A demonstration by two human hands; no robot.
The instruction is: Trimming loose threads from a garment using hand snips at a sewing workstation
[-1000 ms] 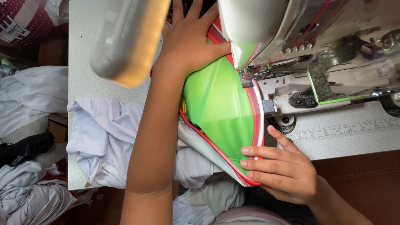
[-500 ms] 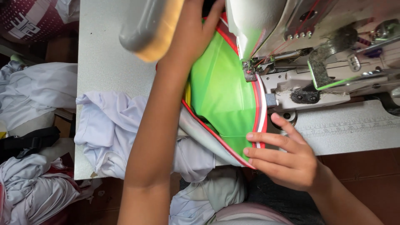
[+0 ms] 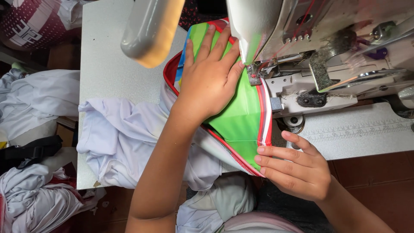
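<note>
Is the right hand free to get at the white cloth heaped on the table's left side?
Probably not easily. The right hand pinches the green fabric's striped edge, and the left arm lies across between it and the white cloth.

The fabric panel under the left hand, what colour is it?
Bright green fabric panel, edged with red and white trim; the head view shows it.

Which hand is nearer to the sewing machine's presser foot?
Left. The left hand lies flat on the green fabric with its fingertips right beside the presser foot; the right hand pinches the fabric's red-and-white edge well below it, toward the person.
</note>
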